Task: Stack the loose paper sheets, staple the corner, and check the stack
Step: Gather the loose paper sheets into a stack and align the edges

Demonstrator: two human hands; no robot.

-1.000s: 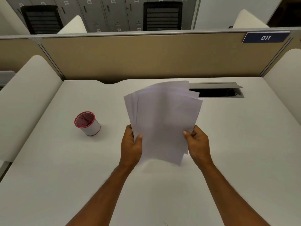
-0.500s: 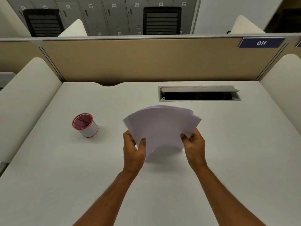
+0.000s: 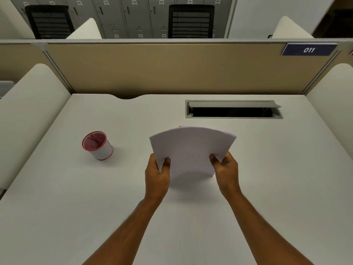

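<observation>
A stack of white paper sheets (image 3: 191, 150) stands on its lower edge on the white desk (image 3: 277, 178), bowed toward me, with the top edges nearly level. My left hand (image 3: 157, 174) grips its left side and my right hand (image 3: 226, 170) grips its right side, thumbs on the near face. A small orange tip (image 3: 180, 126) shows just behind the top edge of the sheets; what it belongs to is hidden. No stapler is plainly in view.
A red-rimmed white cup (image 3: 97, 145) stands left of the paper. An open cable hatch (image 3: 234, 109) is set into the desk at the back right. A beige partition (image 3: 172, 67) closes the far edge, padded white dividers both sides.
The fanned-out sheets have been lowered to the desk and squared up into one even stack. Both hands came down with them and kept their grip.
</observation>
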